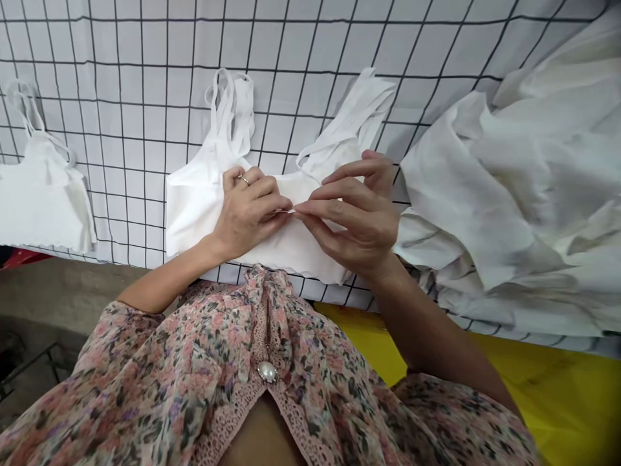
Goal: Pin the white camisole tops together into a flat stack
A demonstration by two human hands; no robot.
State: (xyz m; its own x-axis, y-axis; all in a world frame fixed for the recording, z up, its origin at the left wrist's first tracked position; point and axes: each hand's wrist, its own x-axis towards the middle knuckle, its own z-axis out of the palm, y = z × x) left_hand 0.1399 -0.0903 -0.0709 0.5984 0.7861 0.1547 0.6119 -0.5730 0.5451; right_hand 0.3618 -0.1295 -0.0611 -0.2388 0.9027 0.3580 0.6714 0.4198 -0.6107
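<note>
A stack of white strappy camisole tops [194, 207] lies in front of me, its thin straps fanned out in two bunches toward the far side. My left hand [252, 210], wearing a ring, rests over the middle of the stack with thumb and forefinger pinched. From the other side my right hand [356, 217] meets it, thumb and forefinger pinched and the other fingers loosely curved. Where the fingertips meet, a tiny white bit shows. Whether it is part of the top cloth or a separate piece, I cannot tell.
Another white strappy top or stack [43, 200] lies at the far left. A large crumpled heap of white cloth [524, 194] covers the right side. Beneath everything is a white table cover with black grid lines [145, 84]. Yellow material [557, 395] shows below the table's near edge.
</note>
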